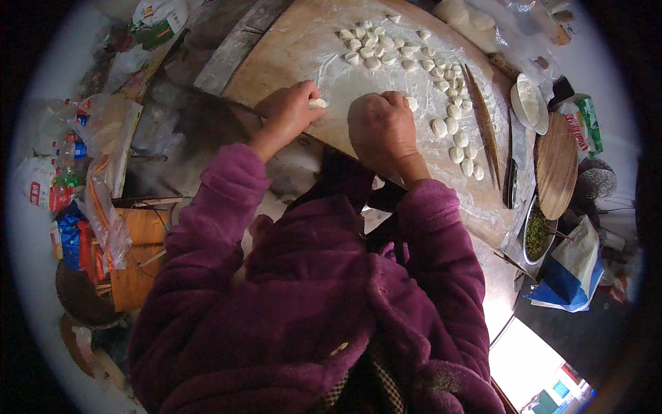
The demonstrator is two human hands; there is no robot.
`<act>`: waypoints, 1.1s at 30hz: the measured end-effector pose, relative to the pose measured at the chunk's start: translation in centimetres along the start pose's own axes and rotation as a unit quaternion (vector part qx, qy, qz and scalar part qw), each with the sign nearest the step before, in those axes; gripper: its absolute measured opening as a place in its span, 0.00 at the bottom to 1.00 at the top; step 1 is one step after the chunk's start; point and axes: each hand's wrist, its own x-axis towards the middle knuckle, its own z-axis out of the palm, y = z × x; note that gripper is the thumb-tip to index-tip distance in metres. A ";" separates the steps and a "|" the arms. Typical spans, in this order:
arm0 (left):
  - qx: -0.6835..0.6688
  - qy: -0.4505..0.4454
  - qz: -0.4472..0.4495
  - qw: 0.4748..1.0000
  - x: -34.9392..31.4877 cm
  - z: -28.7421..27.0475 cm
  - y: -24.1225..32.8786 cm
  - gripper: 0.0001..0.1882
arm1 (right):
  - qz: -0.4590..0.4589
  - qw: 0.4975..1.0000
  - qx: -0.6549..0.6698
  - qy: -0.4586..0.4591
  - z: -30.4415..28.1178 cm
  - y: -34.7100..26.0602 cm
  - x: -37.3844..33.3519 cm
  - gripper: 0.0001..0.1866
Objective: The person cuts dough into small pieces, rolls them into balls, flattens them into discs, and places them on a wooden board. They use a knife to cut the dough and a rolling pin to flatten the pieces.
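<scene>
My left grip [293, 107] pinches a pale dough piece [317, 103] by the worktop's [276, 62] edge; my right grip [383, 127] is curled, around what I cannot tell. This looks like portioning dough, calling for light, even pressure. Ahead and right lie dough lumps [452, 125], then a bowl [542, 124] of white powder [527, 96] and another bowl [534, 261] of chopped greens [536, 234].

Matt wooden board [276, 58], smooth dough pieces [440, 127], fuzzy cloth sleeves [224, 193]
</scene>
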 end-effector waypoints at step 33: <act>-0.408 0.033 -0.063 0.910 -1.3 1.3 4.0 0.13 | 0.284 0.747 0.599 -0.036 1.8 -3.6 1.3 0.16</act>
